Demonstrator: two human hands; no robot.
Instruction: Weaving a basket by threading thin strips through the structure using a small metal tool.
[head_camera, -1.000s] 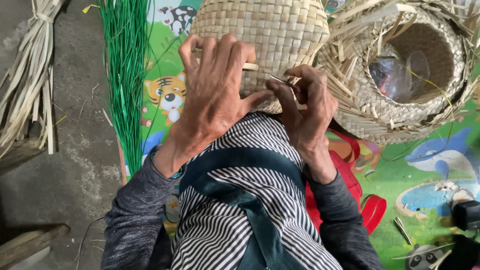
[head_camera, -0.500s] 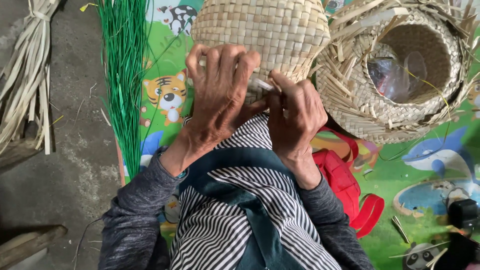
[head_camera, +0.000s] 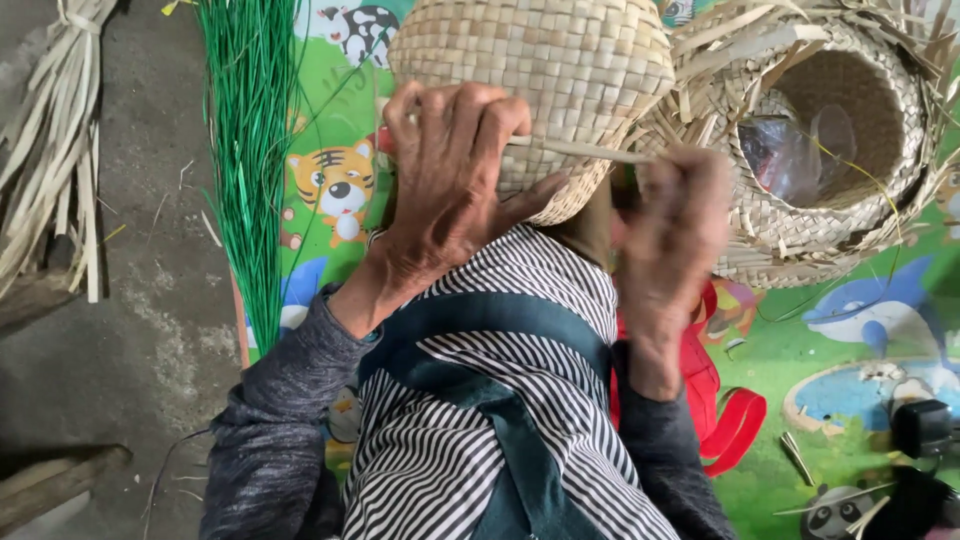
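Note:
A rounded woven straw basket (head_camera: 540, 60) rests against my lap, bottom up. My left hand (head_camera: 455, 175) presses on its lower side, fingers curled over the weave. My right hand (head_camera: 675, 225), blurred by motion, pinches a pale straw strip (head_camera: 580, 150) that runs out of the weave toward the right. My striped apron with a teal strap (head_camera: 500, 400) fills the foreground.
A second, unfinished woven basket (head_camera: 830, 140) with loose strip ends and clear plastic inside lies at upper right. A bundle of green-dyed strips (head_camera: 250, 150) lies left on a colourful animal-print mat (head_camera: 840, 340). Pale dried strips (head_camera: 50, 150) lie on concrete far left. A red object (head_camera: 735, 420) lies by my right arm.
My right hand has moved away to the right, drawing the straw strip out from the basket. My left hand stays pressed on the basket.

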